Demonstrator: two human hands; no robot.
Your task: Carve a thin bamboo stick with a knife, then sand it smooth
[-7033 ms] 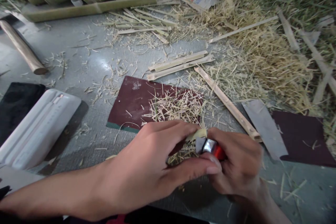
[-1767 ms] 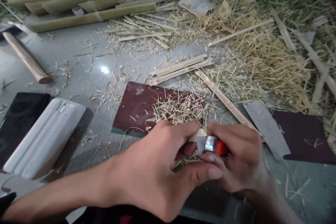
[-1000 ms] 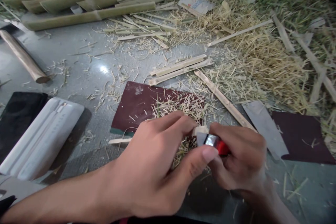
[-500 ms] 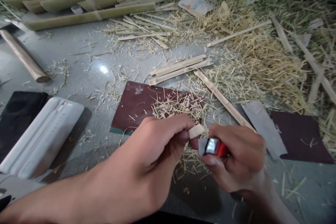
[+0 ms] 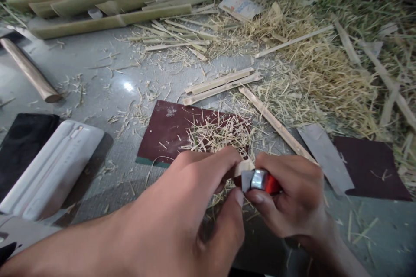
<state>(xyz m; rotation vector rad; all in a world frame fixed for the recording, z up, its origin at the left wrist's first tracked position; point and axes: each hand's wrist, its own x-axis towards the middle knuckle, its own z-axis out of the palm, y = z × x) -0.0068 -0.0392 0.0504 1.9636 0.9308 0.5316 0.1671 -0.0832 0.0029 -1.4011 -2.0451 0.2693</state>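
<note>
In the head view, my left hand [image 5: 195, 199] is closed on a small pale bamboo piece [image 5: 243, 166], most of which its fingers hide. Its thumb is bent forward and touches or nearly touches the blade of the utility knife. My right hand [image 5: 292, 194] grips that red utility knife [image 5: 272, 183] by the handle, its short metal blade pointing left against or just in front of the bamboo piece. Just beyond my hands lies a sheet of dark red sandpaper [image 5: 167, 127], with thin shavings [image 5: 224, 132] heaped on it.
Bamboo sticks [image 5: 224, 84] and one longer strip [image 5: 276, 123] lie ahead. Split bamboo poles [image 5: 113, 21] are stacked at the back, beside a large shavings pile [image 5: 325, 69]. Leftward are a white power bank [image 5: 53, 169], a black object [image 5: 24, 147] and a wooden handle [image 5: 30, 69]. More sandpaper [image 5: 373, 166] lies right.
The left thumb has moved away from the bamboo piece and down toward the knife blade. The knife has shifted slightly left, and its blade now overlaps the bamboo piece.
</note>
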